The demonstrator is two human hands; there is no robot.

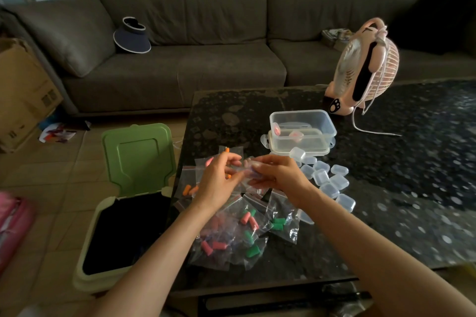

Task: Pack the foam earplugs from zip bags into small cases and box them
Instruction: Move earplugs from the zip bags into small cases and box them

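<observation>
Both hands meet above the pile of zip bags [231, 234] on the dark table. My left hand [219, 183] and my right hand [277, 175] together pinch one clear zip bag [247, 170] with a pale earplug inside. Beneath them lie several bags of pink, green and orange foam earplugs [249, 217]. Several small clear cases [327, 177] are scattered to the right of my hands. Behind them stands a clear plastic box [302, 125] on its lid, with two filled cases inside.
An open bin with a raised green lid [137, 159] stands on the floor left of the table. A pink desk fan [360, 67] with a white cord sits at the table's far side. A grey sofa [180, 41] runs behind.
</observation>
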